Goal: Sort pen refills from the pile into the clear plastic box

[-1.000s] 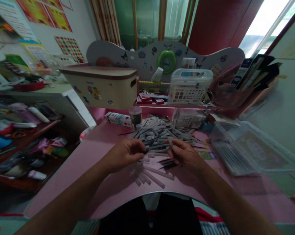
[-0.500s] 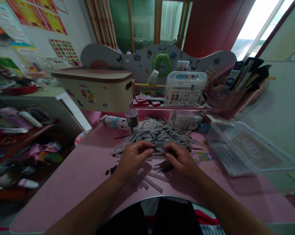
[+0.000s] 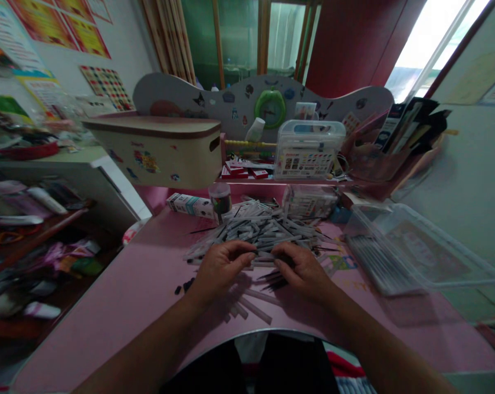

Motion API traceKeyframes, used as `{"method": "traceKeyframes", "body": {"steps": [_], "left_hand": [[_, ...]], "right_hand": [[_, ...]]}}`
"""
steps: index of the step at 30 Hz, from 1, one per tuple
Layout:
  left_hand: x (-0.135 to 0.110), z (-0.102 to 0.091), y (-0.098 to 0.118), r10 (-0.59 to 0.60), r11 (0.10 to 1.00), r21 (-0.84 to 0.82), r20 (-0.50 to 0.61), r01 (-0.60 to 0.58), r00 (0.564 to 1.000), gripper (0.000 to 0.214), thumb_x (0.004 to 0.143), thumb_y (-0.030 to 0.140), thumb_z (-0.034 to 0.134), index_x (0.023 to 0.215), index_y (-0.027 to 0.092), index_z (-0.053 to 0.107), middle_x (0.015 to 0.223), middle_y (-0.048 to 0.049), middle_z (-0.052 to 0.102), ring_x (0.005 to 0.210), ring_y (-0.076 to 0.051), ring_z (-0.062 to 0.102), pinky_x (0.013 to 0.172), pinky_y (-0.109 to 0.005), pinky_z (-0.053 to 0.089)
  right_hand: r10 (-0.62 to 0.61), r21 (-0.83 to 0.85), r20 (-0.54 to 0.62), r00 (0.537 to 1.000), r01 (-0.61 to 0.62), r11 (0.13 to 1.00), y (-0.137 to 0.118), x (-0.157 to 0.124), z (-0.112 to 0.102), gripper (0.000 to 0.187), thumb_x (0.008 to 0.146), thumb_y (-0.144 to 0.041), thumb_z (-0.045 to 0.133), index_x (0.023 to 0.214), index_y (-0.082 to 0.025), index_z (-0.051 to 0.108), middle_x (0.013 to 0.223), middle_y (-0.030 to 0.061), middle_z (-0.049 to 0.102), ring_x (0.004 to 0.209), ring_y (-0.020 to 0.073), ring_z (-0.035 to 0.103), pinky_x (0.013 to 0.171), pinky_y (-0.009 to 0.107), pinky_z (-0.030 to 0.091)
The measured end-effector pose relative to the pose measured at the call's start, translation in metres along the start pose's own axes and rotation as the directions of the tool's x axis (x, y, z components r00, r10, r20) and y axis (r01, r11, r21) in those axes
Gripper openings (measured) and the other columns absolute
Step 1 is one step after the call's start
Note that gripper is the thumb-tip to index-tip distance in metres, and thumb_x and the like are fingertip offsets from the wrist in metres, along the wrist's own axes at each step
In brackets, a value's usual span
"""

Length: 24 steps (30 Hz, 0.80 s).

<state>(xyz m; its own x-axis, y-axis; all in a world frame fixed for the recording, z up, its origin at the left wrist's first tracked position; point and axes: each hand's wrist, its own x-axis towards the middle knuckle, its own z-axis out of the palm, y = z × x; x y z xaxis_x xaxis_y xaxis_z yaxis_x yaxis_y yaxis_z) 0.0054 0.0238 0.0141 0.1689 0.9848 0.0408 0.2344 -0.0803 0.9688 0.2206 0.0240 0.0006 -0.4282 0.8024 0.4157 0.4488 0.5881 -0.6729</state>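
My left hand [image 3: 223, 268] is closed, thumb against fingertips, at the near edge of a heap of grey-white pen tubes [image 3: 268, 230]. Opposite it, my right hand [image 3: 299, 265] pinches in the same way, a small gap away. What the fingertips hold is too small and dim to make out; pale tubes of the heap lie right behind them. Several thin black-tipped rods [image 3: 274, 280] lie beside my right hand. Below and between the hands are loose translucent tubes [image 3: 255, 311]. Small black caps [image 3: 188, 285] lie left of my left wrist, partly covered by it.
A clear plastic box [image 3: 395, 257] with rows of slim tubes stands on the pink desk [image 3: 128, 306] at right. Behind the heap are a clear jar [image 3: 220, 200], a printed carton [image 3: 190, 204] and a transparent case [image 3: 309, 201]. A lidded cream bin [image 3: 157, 156] stands on the shelf.
The whole view has shifted slightly. Both hands keep their pinch, with the fingertips in nearly the same place before the heap.
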Motion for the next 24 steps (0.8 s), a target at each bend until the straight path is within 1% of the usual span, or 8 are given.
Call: {"method": "traceKeyframes", "body": {"steps": [3,5,9,11,15,20,24], "left_hand": [[-0.0005,-0.0013,0.0024,0.015,0.998,0.057,0.0,-0.015,1.0,0.02,0.077,0.031,0.068,0.09,0.017,0.075,0.08,-0.0049,0.076,0.07,-0.018,0.07,0.065,-0.027,0.053],[-0.0004,-0.0024,0.0049,0.04,0.991,0.126,0.002,-0.04,0.999,0.018,0.078,0.03,0.066,0.089,0.018,0.075,0.079,-0.0042,0.076,0.071,-0.019,0.07,0.065,-0.027,0.052],[0.0008,-0.005,0.0094,0.117,0.944,0.306,0.038,-0.123,0.992,0.014,0.078,0.027,0.065,0.084,0.021,0.076,0.08,-0.0033,0.077,0.075,-0.02,0.069,0.071,-0.028,0.051],[0.0014,-0.0059,0.0102,0.129,0.926,0.348,0.065,-0.144,0.989,0.014,0.079,0.026,0.064,0.084,0.021,0.077,0.082,-0.0035,0.078,0.077,-0.02,0.07,0.073,-0.029,0.05],[0.0012,-0.0062,0.0098,0.115,0.924,0.357,0.087,-0.139,0.99,0.016,0.08,0.026,0.063,0.085,0.021,0.077,0.081,-0.0031,0.078,0.075,-0.02,0.07,0.074,-0.028,0.05],[0.0,-0.0057,0.0085,0.093,0.939,0.325,0.071,-0.111,0.993,0.018,0.082,0.027,0.061,0.087,0.02,0.077,0.079,-0.0024,0.077,0.073,-0.018,0.068,0.07,-0.027,0.049],[0.0006,-0.0062,0.0061,0.088,0.946,0.31,0.055,-0.1,0.995,0.018,0.081,0.028,0.062,0.086,0.02,0.076,0.078,-0.0022,0.076,0.072,-0.018,0.068,0.069,-0.026,0.049]], "right_hand": [[-0.025,-0.037,0.003,1.0,0.025,0.999,0.0007,-0.0006,-0.0001,0.014,0.084,-0.01,0.052,0.092,-0.02,0.058,0.08,0.0027,0.062,0.073,0.0157,0.057,0.067,0.027,0.041],[-0.055,-0.067,0.004,0.998,0.055,0.996,0.0016,-0.0011,-0.0001,0.014,0.085,-0.01,0.051,0.092,-0.02,0.058,0.08,0.0034,0.063,0.073,0.0159,0.057,0.067,0.027,0.041],[-0.097,-0.155,0.03,0.995,0.1,0.983,0.0041,-0.0025,0.0011,0.015,0.087,-0.011,0.05,0.096,-0.02,0.059,0.086,0.006,0.065,0.078,0.0177,0.059,0.069,0.028,0.042],[-0.094,-0.187,0.038,0.995,0.1,0.977,0.0053,-0.0033,0.0018,0.016,0.088,-0.012,0.049,0.097,-0.02,0.06,0.088,0.0069,0.066,0.079,0.0186,0.06,0.07,0.029,0.043],[-0.082,-0.2,0.044,0.996,0.089,0.976,0.0054,-0.004,0.0017,0.017,0.088,-0.011,0.049,0.098,-0.019,0.06,0.088,0.0075,0.066,0.08,0.0194,0.061,0.071,0.029,0.043],[-0.111,-0.222,0.052,0.993,0.119,0.968,0.0027,-0.0029,0.0006,0.018,0.087,-0.01,0.048,0.096,-0.019,0.059,0.085,0.0072,0.064,0.076,0.0188,0.059,0.067,0.028,0.041],[-0.122,-0.256,0.065,0.99,0.135,0.957,0.0021,-0.0027,0.0008,0.017,0.088,-0.01,0.048,0.097,-0.018,0.059,0.086,0.0076,0.064,0.078,0.0191,0.059,0.069,0.028,0.042]]}}
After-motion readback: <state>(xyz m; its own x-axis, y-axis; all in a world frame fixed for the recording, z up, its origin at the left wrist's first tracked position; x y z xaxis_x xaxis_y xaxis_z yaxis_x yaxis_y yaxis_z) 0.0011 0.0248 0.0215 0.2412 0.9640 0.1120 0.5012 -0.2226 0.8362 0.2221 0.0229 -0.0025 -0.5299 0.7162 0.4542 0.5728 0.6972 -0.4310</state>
